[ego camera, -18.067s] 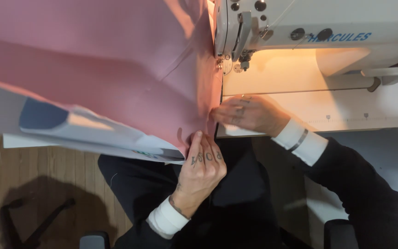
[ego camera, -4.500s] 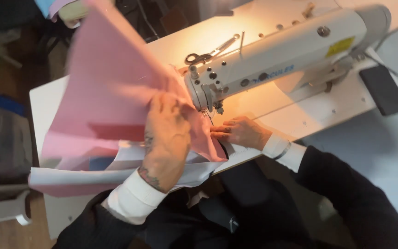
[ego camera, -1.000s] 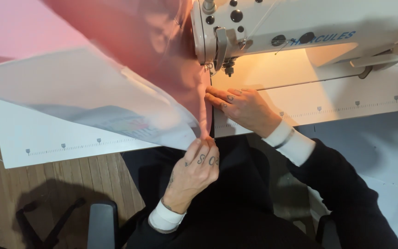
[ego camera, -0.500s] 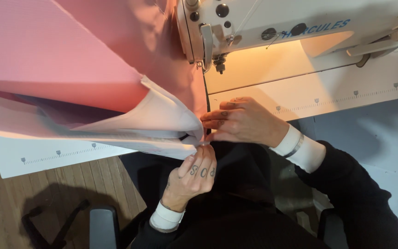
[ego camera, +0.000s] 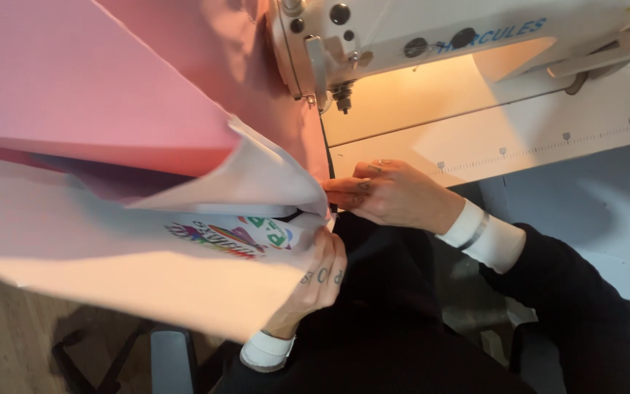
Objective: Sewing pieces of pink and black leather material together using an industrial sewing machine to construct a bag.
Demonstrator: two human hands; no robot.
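Pinching the layered edge of the pink fabric [ego camera: 111, 95] and the white fabric [ego camera: 111, 277], both hands meet just near of the sewing machine [ego camera: 432, 36], at the near edge of the white surface [ego camera: 519, 138]. The right hand [ego camera: 395, 195] lies palm down, its fingers [ego camera: 348, 191] pointing left and closed on the fabric edge where the layers come together. The left hand [ego camera: 319, 281] comes up from below, its fingers curled and clenched on the same edge from the near side, touching the white layer. The two hands are just beside each other, with the seam edge between them.

Pink fabric fills the far left and hangs over the surface, running up toward the needle [ego camera: 343, 98] beneath the machine head. White fabric spreads left and near, below the pink, and carries a small multicoloured print [ego camera: 235, 235] close to the left hand. One white layer is folded back and lifted between the pink and the print. Both wrists show white cuffs [ego camera: 486, 237] under black sleeves [ego camera: 585, 306]. Wood floor [ego camera: 9, 343] shows at near left.
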